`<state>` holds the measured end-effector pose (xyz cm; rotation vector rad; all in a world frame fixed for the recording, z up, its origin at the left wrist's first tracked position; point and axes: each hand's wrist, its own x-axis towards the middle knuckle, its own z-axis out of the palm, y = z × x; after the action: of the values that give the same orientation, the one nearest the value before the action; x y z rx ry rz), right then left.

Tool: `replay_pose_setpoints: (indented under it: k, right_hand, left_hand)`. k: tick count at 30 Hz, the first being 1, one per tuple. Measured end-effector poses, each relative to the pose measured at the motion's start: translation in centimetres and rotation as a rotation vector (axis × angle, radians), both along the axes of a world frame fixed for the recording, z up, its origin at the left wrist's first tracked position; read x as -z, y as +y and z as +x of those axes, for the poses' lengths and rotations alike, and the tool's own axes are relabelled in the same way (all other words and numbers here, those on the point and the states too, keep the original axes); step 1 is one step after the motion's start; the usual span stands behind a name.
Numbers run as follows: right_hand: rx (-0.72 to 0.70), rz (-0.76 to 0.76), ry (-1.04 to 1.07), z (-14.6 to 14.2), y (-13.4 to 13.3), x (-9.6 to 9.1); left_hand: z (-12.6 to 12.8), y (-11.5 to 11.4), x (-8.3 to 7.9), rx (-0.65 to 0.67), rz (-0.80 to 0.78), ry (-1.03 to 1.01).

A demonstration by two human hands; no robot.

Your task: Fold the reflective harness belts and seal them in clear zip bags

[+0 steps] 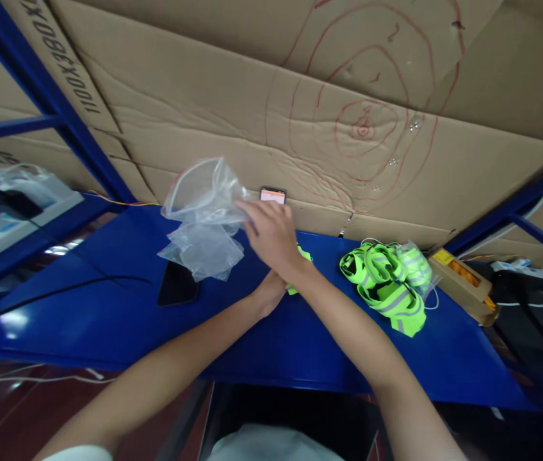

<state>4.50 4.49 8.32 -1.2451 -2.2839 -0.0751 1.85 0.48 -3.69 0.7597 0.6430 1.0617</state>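
My right hand [274, 234] reaches across over my left wrist area and pinches the edge of a clear zip bag [211, 192], lifted above the table. Below it lie more clear plastic bags [209, 251], partly over a dark phone [177, 283]. Beneath my right forearm, my left hand [271, 291] is closed around a neon green piece [305, 252], apparently folded reflective strap. Its fingers are mostly hidden. To the right rests a loose pile of neon green reflective straps [387, 282] with grey stripes; a bagged one [414, 264] lies against it.
A lit phone [273, 194] leans on the cardboard wall [204, 109] behind the blue table [300, 349]. An open cardboard box [463, 282] and a black bag [535, 320] are at right. White boxes [22, 205] and a black cable [84, 282] are at left.
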Motion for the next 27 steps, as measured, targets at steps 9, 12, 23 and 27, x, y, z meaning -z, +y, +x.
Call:
replay_pose_setpoints:
  k: [9, 12, 23, 27]
  right_hand:
    - [0.107, 0.161, 0.065, 17.6, -4.5, 2.2]
    - [0.087, 0.097, -0.047, 20.3, -4.7, 5.4]
    - [0.307, 0.008, 0.085, 14.2, -8.1, 8.8]
    - [0.426, -0.031, 0.052, 13.9, -7.3, 10.4]
  left_hand:
    - [-1.0, 1.1, -2.1, -0.250, -0.134, -0.039]
    - [-1.6, 1.8, -2.6, -0.378, -0.066, -0.044]
    - [-1.1, 1.1, -2.8, -0.343, -0.051, 0.028]
    - [-1.0, 0.7, -3.1, -0.277, -0.038, 0.040]
